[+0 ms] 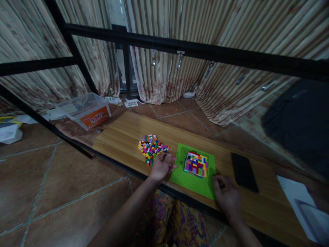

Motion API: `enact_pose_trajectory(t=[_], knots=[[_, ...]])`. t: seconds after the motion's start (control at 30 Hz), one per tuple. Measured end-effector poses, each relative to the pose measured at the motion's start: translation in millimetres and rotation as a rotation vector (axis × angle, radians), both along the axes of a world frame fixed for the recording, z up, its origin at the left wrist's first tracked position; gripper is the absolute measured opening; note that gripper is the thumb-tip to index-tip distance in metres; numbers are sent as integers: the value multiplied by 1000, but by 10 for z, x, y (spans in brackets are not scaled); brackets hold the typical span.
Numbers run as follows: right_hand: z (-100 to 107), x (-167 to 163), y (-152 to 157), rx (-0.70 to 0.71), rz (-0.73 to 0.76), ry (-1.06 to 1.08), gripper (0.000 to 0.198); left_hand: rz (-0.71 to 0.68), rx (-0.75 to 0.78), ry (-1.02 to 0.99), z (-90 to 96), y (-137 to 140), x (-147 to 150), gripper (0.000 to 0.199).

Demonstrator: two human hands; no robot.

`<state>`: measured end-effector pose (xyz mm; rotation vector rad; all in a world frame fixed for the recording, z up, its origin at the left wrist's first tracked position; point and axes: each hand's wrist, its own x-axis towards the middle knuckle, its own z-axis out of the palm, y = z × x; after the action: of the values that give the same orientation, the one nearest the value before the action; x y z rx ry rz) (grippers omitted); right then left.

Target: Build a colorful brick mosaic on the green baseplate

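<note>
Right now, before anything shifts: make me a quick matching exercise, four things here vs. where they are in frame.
1. green studded baseplate
2. loose heap of small multicoloured bricks
3. flat black rectangular slab
4. clear bin with orange label

A. on the wood, right of the baseplate
B. off the brown wooden tabletop
C. beneath the multicoloured assembled block
D. on the wood, left of the baseplate

Pairs: 1-C, 2-D, 3-A, 4-B
</note>
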<state>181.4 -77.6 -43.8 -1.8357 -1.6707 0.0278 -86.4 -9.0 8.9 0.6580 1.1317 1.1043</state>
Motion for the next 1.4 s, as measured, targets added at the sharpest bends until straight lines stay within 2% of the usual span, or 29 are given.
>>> enact_pose_trajectory(t=[0.23, 0.47, 0.77, 0.9, 1.0, 1.2, 1.33, 1.4], knots=[[-19, 16, -2, -9, 2, 2, 40, -37, 27, -70, 57, -48, -55, 25], [-36, 33, -2, -30, -14, -8, 43, -11, 78, 29, 77, -5, -75, 15], [-13, 19, -6, -7, -2, -17, 44, 16, 67, 66, 29, -4, -50, 13], [4, 8, -7, -24, -10, -10, 43, -55, 61, 266, -16, 42, -37, 22], [9, 0, -5, -28, -12, 4, 43, -96, 78, 383, -35, 79, -35, 20], [15, -9, -10, -35, -20, 23, 42, -82, 120, 535, -97, 124, -26, 14], [7, -7, -9, -39, -23, 25, 40, -54, 141, 656, -157, 143, -19, 29], [3, -6, -6, -34, -19, 17, 39, -46, 180, 732, -164, 147, -29, 29]])
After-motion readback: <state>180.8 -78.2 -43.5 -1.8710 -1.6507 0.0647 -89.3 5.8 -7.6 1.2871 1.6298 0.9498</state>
